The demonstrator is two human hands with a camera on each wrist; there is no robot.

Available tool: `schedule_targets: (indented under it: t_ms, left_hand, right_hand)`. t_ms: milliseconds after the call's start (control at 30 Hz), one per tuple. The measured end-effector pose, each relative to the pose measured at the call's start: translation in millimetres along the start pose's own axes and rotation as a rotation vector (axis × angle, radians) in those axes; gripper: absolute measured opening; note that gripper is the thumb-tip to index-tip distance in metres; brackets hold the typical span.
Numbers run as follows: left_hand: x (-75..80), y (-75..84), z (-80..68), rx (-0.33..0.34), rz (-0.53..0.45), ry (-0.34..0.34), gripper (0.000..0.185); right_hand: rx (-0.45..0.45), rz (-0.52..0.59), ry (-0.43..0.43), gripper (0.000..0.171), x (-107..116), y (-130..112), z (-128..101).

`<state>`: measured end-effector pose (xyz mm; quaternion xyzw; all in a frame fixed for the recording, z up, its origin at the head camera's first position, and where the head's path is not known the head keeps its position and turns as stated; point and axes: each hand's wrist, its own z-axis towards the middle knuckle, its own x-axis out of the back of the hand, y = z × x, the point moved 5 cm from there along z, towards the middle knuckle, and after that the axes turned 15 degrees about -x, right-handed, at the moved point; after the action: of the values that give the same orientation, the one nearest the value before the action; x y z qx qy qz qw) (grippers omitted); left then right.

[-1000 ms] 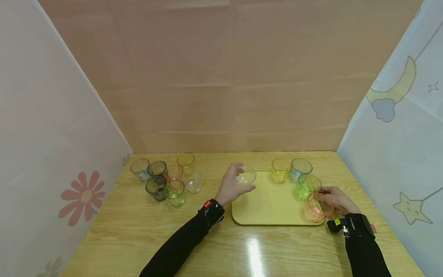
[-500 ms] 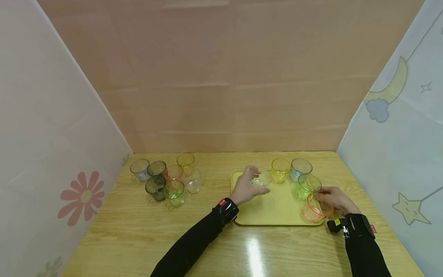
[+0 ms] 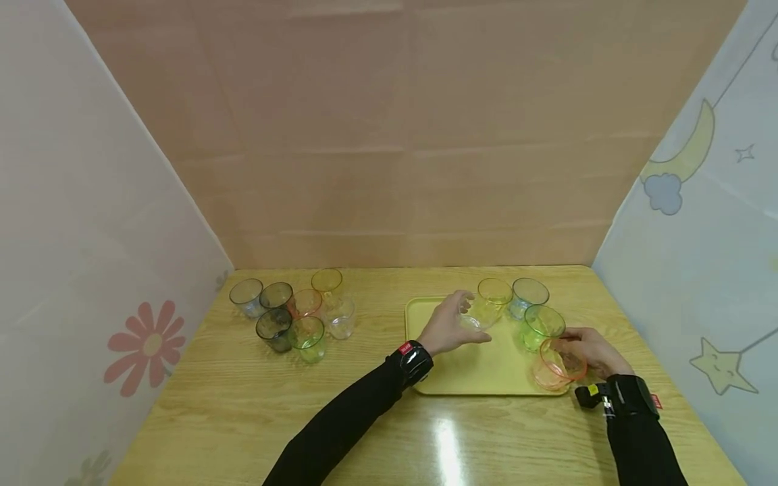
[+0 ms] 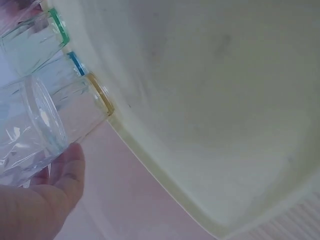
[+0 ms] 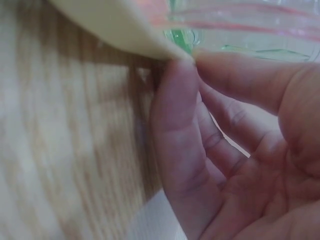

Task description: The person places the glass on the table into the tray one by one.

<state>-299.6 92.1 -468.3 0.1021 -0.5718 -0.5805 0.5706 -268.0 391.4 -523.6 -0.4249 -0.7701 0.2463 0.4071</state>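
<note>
My left hand (image 3: 469, 318) grips a clear glass (image 3: 475, 318) just above the yellow tray (image 3: 480, 368), close to the yellow glass (image 3: 494, 297). In the left wrist view the clear glass (image 4: 30, 130) lies tilted against my thumb (image 4: 65, 175), beside the yellow-rimmed glass (image 4: 100, 95). A blue glass (image 3: 529, 295), a green glass (image 3: 541, 325) and an orange glass (image 3: 554, 370) stand along the tray's right side. My right hand (image 3: 574, 345) is at the tray's right front corner beside the orange glass. Its thumb and finger (image 5: 175, 100) pinch the tray's rim (image 5: 125, 30).
Several more coloured and clear glasses (image 3: 292, 314) stand grouped at the back left of the wooden table (image 3: 304, 418). Cloth screens close in the left, right and back sides. The tray's left half (image 4: 210, 100) is bare.
My left hand has carried the clear glass rightward from the tray's left edge to just beside the yellow glass. My right hand has stayed put.
</note>
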Motion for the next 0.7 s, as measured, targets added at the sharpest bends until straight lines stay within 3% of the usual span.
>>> schedule_targets:
  t_ms: [167,367,533,700]
  left_hand:
    - [-9.8,4.4,6.3,0.047,-0.027,0.004,0.085]
    - [-23.3,10.3,12.3,0.082,-0.035,0.011,0.081]
    - [-35.5,12.1,14.3,0.092,-0.017,-0.032,0.083]
    - [-43.4,10.1,14.5,0.109,-0.003,-0.069,0.085]
  right_hand:
    - [0.004,-0.009,0.017,0.041,0.3,-0.6,0.1]
    - [-0.004,0.029,-0.017,0.026,-1.0,-1.4,1.1]
    - [-0.005,0.051,-0.035,0.026,-1.0,-0.3,1.6]
    - [0.009,0.008,-0.002,0.033,-0.3,0.1,0.5]
